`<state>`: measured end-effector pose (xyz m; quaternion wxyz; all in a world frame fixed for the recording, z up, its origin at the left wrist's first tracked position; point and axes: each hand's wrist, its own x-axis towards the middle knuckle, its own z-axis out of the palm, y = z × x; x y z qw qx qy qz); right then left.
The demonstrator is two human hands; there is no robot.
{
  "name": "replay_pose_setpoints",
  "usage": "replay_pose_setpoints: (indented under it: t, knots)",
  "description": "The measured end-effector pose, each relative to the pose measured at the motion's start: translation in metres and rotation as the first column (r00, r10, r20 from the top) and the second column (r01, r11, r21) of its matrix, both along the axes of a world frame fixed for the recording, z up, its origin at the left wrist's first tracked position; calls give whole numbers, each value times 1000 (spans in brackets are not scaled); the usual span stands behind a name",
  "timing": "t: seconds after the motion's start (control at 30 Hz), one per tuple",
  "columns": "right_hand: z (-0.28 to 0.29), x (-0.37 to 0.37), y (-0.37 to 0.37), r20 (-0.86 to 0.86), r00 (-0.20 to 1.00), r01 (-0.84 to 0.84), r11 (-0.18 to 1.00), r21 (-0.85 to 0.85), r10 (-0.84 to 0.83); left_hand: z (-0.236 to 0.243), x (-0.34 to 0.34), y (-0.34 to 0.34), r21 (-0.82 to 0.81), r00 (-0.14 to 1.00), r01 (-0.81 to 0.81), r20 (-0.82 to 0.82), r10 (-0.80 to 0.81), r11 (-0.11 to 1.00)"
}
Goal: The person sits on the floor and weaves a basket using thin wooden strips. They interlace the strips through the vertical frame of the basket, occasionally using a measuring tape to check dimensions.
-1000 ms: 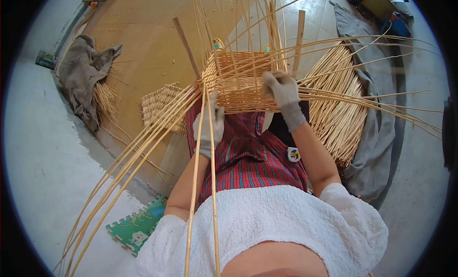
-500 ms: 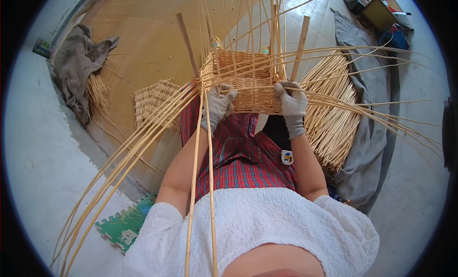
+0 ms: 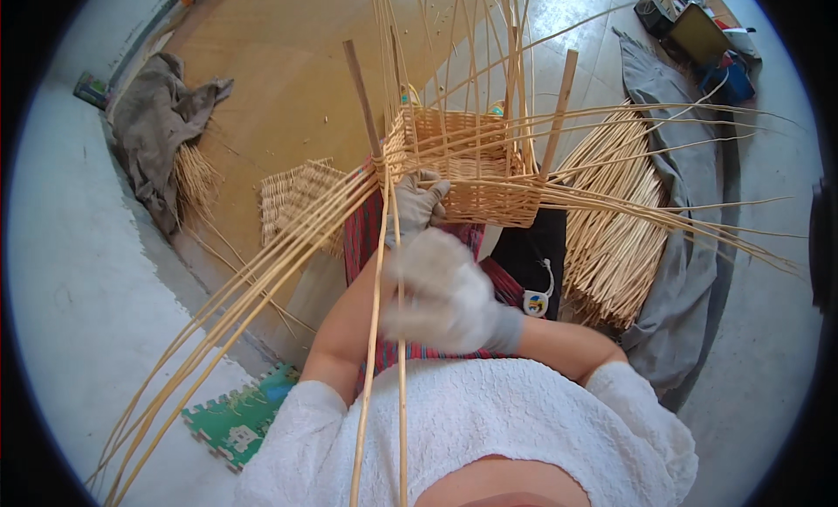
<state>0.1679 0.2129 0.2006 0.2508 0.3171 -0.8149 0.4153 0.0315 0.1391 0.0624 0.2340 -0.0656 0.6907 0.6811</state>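
Note:
A half-woven wicker basket sits at my knees, with long rods fanning out from its sides. My left hand, in a light grey work glove, is closed on the basket's near wall by its left corner. Smeared by motion, my right hand in the same kind of glove is over my lap, beside two long willow rods that run down toward my chest. Its fingers cannot be made out. Wooden stakes rise at the corners, among them a left stake and a right stake.
To the right, a thick bundle of willow rods lies on grey cloth. A woven panel rests on the floor at left, near another cloth over rods. A green foam mat lies lower left; boxes stand far right.
My right hand has left the basket's right corner and swung down and left over my lap. My left hand stays on the basket. The whole view has shifted slightly.

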Motion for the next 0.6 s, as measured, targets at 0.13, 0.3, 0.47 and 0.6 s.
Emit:
replay_pose_setpoints:
  t: [0.13,0.3,0.47,0.6]
  knots:
    - [-19,-44,-117,-338,907,-194,962,190,250,5,4,0,-47,1000,-8,-24,6,999]
    - [-43,-49,-120,-234,837,-461,868,183,494,-3,5,-4,-30,1000,-31,3,31,999]
    - [-83,-32,15,676,722,50,963,-264,148,-17,7,1,112,997,-72,0,72,991]
    - [-86,-107,94,624,746,480,837,-263,-232,13,1,2,-29,996,47,80,-45,998]
